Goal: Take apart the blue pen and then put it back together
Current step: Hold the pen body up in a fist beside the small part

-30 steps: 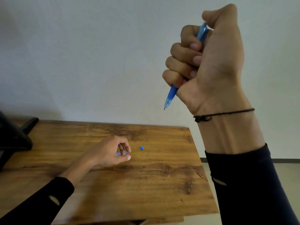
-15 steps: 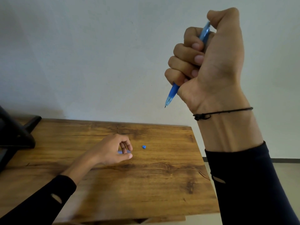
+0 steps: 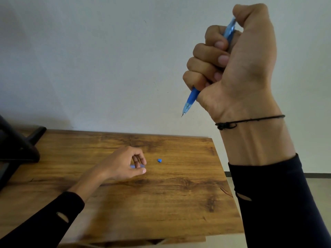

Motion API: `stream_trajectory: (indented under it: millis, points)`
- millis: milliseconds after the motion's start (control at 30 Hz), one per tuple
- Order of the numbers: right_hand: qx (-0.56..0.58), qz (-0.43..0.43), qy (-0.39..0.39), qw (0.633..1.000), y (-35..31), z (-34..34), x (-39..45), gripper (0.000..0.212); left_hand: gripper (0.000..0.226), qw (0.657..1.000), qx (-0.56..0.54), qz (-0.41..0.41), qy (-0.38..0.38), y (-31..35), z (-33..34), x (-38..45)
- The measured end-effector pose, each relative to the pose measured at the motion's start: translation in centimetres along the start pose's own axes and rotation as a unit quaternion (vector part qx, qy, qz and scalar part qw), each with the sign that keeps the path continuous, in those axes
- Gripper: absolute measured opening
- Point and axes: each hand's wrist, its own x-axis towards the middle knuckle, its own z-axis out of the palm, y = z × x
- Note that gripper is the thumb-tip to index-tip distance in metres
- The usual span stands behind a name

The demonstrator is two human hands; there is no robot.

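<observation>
My right hand [image 3: 232, 58] is raised high in front of the wall, fist closed around the blue pen [image 3: 191, 98]. The pen points down and left, tip out, its top end under my thumb. My left hand [image 3: 123, 164] rests on the wooden table [image 3: 161, 203], its fingers curled over a small pale-blue pen part [image 3: 133, 166] that lies between thumb and fingers. A tiny blue piece [image 3: 159, 160] lies on the table just right of that hand, apart from it.
A black stand or device [image 3: 16, 149] sits at the table's far left. The table's right edge runs below my right forearm, with floor beyond it. A plain wall rises behind the table.
The left hand has crept slightly right over the pale-blue part. My right hand holds the pen in almost the same raised place.
</observation>
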Motion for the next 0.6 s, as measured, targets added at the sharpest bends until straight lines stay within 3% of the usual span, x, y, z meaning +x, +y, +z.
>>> stream_trajectory:
  millis: [600]
  points:
    - [0.043,0.003,0.004,0.999,-0.03,-0.52,0.03,0.053,0.016,1.0,0.003,-0.004,-0.001,-0.06,0.09,0.11]
